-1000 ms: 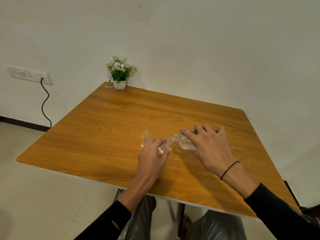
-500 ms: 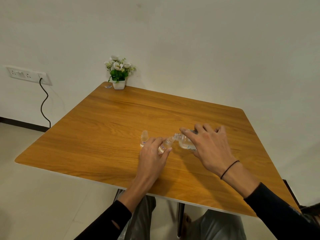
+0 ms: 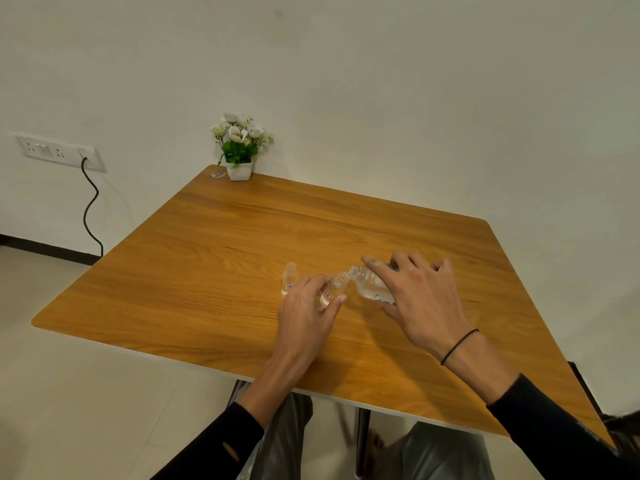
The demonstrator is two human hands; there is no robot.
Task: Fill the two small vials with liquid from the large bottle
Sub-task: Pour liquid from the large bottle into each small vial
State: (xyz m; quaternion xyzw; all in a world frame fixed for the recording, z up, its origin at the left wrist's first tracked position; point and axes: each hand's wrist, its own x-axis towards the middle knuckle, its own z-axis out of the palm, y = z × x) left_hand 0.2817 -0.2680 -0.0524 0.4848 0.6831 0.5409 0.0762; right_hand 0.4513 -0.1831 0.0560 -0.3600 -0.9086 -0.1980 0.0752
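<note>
My right hand (image 3: 419, 303) grips the large clear bottle (image 3: 369, 284), tipped leftward with its threaded neck down against the mouth of a small clear vial (image 3: 333, 289). My left hand (image 3: 306, 315) holds that vial, tilted slightly toward the bottle, just above the wooden table (image 3: 221, 258). Clear liquid shows low in the bottle. The second small vial (image 3: 289, 279) stands upright on the table just left of my left hand, untouched. My fingers hide much of the bottle's body and the held vial's base.
A white pot of artificial flowers (image 3: 239, 147) stands at the table's far corner by the wall, with a small scrap (image 3: 218, 175) beside it. A wall socket with a black cable (image 3: 90, 206) is at left. My knees show under the near edge.
Both hands, the bottle and the held vial stay in nearly the same pose; the bottle remains tipped against the vial's mouth. The second vial has not moved.
</note>
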